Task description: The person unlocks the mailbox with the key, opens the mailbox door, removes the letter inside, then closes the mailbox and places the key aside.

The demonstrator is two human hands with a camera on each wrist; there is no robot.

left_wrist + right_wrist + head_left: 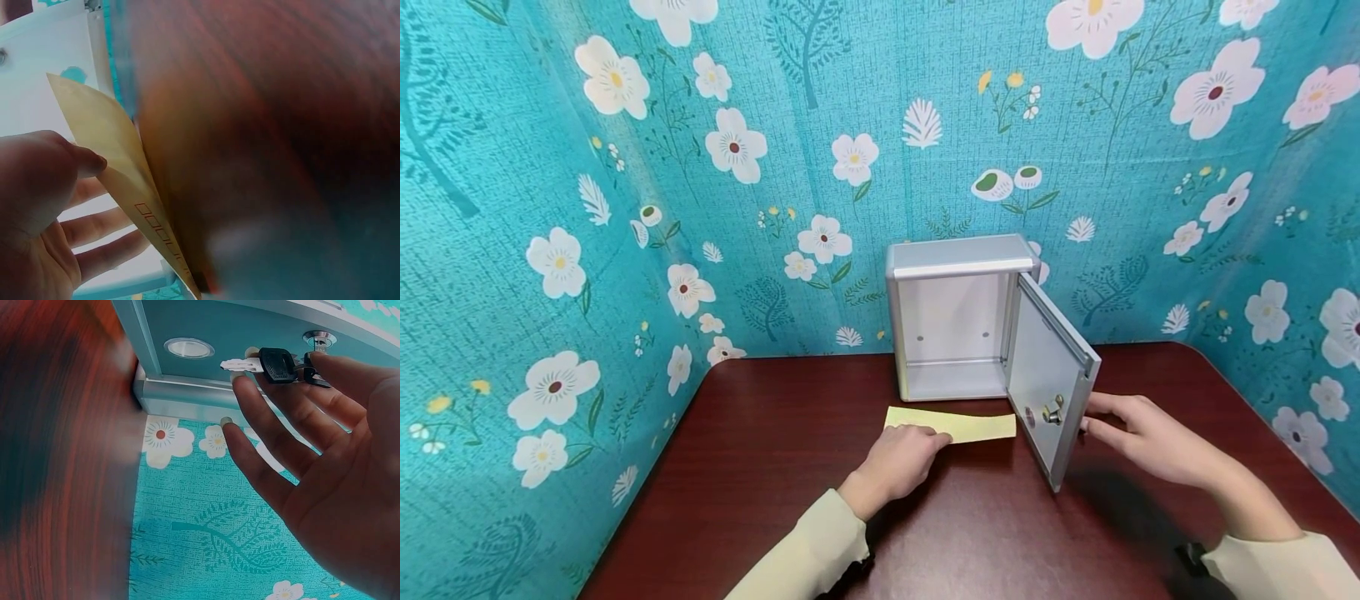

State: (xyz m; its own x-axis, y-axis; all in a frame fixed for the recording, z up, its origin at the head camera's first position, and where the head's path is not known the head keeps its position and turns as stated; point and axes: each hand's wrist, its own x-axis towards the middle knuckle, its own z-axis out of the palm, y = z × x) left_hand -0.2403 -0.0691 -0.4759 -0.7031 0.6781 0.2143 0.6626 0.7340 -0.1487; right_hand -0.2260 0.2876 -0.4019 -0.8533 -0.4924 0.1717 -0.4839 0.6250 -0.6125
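A grey metal box (pixel 958 252) stands on the table with its hinged door (pixel 1045 358) swung out to the right. Low on the door's inner face sits a lock (pixel 1054 410). My left hand (pixel 901 462) pinches a pale yellow envelope (pixel 979 427) by its near edge, in front of the box. Red printed squares show on the envelope (pixel 119 144) in the left wrist view. Behind the door, my right hand (pixel 1157 437) pinches the key in the lock cylinder (pixel 319 339). A second, black-headed key (pixel 278 365) hangs from it across the fingers.
Dark red-brown table top (pixel 760 467) lies under the box and hands. A teal flowered cloth (pixel 805 183) rises behind and at both sides, close to the back of the box. A round pale window (pixel 189 348) is set in the door's outer face.
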